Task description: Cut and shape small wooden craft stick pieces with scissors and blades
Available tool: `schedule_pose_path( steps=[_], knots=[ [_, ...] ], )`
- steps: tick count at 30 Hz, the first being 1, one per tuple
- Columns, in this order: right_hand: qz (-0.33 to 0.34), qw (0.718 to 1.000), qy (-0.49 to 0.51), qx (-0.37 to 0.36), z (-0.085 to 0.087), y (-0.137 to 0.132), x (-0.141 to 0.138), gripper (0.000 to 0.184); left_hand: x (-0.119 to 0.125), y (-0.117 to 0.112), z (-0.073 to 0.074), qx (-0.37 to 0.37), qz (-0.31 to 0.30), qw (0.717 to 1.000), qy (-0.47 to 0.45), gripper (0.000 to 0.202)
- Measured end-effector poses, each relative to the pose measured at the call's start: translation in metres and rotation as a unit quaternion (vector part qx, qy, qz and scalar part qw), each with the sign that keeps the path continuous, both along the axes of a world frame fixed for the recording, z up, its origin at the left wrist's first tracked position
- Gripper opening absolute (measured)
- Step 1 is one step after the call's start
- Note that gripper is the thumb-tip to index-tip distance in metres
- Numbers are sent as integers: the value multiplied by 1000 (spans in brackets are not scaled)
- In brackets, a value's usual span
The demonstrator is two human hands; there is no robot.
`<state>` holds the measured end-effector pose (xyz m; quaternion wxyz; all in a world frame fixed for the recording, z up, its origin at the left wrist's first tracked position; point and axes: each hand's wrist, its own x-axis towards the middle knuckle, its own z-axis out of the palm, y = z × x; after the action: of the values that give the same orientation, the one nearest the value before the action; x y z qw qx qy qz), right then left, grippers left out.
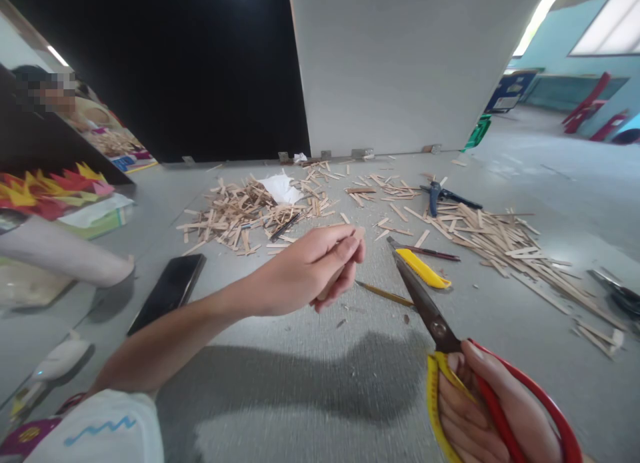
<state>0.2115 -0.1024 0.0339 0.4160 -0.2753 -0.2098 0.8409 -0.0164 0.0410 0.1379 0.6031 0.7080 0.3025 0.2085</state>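
My left hand (333,266) is raised over the middle of the grey table, fingers curled together. A small pale bit shows at its fingertips, too little to name. In my right hand (500,403), at the lower right, are scissors (425,306) with one red and one yellow handle. Their dark blades point up and left, lying close together. Just past the blade tips are a yellow box cutter (425,268) and a dark red pen (435,254). A pencil (385,294) rests on the table between my two hands.
Short wooden sticks (235,213) are heaped at the back, with crumpled white paper (281,188) on top. Longer strips (500,240) and blue-handled pliers (435,198) lie right. A phone (170,290) and grey tube (80,250) are left. A panel (400,70) closes off the back.
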Motion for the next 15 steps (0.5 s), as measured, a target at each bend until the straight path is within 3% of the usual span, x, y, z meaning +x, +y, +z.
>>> schedule_pose_path(
  steps=[4,6,10,15],
  knots=[
    [-10,1000,-23,-5,0,0,0,79,2,4,4,-84,120,987,-59,39],
    [-3,999,-42,2,-2,0,1,79,3,8,6,-123,153,978,-75,40],
    [25,997,-73,31,-6,-1,3,78,0,8,7,-137,110,983,-61,25],
    [24,984,-163,65,10,-11,7,72,-3,-5,5,-76,13,997,-25,19]
  ],
)
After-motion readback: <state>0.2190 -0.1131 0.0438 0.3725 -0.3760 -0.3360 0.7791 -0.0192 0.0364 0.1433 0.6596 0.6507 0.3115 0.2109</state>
